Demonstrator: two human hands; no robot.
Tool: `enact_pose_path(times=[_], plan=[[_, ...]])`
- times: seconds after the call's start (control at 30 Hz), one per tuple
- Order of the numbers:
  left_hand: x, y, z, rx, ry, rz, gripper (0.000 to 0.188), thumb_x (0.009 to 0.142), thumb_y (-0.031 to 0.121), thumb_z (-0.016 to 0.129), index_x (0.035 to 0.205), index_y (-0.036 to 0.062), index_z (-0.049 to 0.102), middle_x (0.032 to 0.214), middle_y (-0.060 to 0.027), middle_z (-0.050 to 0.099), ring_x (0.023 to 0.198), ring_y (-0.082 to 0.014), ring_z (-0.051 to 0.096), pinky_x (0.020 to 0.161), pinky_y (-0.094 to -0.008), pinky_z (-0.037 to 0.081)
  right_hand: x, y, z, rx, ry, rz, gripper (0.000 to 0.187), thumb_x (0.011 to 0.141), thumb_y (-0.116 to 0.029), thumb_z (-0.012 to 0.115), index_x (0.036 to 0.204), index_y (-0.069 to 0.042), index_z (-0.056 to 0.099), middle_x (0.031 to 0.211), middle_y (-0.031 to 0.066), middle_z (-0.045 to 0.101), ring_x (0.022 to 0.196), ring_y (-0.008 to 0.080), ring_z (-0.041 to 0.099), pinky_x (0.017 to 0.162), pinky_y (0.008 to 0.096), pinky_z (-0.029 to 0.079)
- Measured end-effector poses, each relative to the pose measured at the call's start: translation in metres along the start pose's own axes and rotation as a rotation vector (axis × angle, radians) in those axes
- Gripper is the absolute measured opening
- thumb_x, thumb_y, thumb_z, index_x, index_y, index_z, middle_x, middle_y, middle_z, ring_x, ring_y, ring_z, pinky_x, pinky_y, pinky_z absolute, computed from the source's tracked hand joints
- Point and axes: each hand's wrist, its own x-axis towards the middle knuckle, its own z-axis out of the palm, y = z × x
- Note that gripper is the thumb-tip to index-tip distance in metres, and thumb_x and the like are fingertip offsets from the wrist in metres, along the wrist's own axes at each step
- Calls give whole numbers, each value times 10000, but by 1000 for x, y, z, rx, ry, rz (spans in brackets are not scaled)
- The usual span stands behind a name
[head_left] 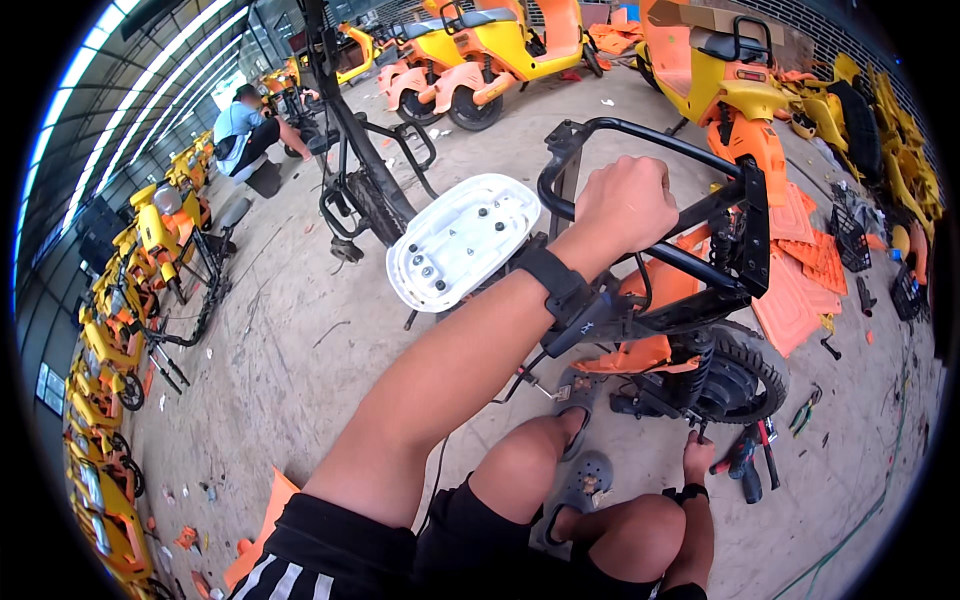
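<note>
1. The work looks partway through: the scooter frame [756, 235] is bare around the left grip [625, 205], and orange panels [797, 300] lie loose on the floor [300, 300] beside it
2. The rear wheel [738, 382] sits under the frame, apparently mounted, so that part is not off – whether it is being freed or fastened, I cannot tell
3. The left grip is closed in a fist on the frame's upper tubing, seemingly wrapped round it, though its underside is hidden
4. The right grip [697, 461] is curled about a small dark thing [699, 434] by the wheel's lower side; its kind is too small to make out
5. So the frame is under the left grip and touching it, while the wheel is just beyond the right grip
6. A cordless drill [742, 466] lies just right of the right grip – unheld – with green-handled pliers [803, 414] farther off
</note>
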Motion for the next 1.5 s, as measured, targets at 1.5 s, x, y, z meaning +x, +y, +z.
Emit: enact_pose_path(times=[1.5], plan=[[3, -6, 15, 49, 174, 52, 271, 807, 208, 563, 992, 107, 733, 973, -194, 696, 933, -388, 659, 869, -449, 523, -109, -41, -86, 62, -438, -239, 337, 899, -370, 643, 984, -52, 709, 705, 163, 654, 631, 267, 626, 625, 375, 492]])
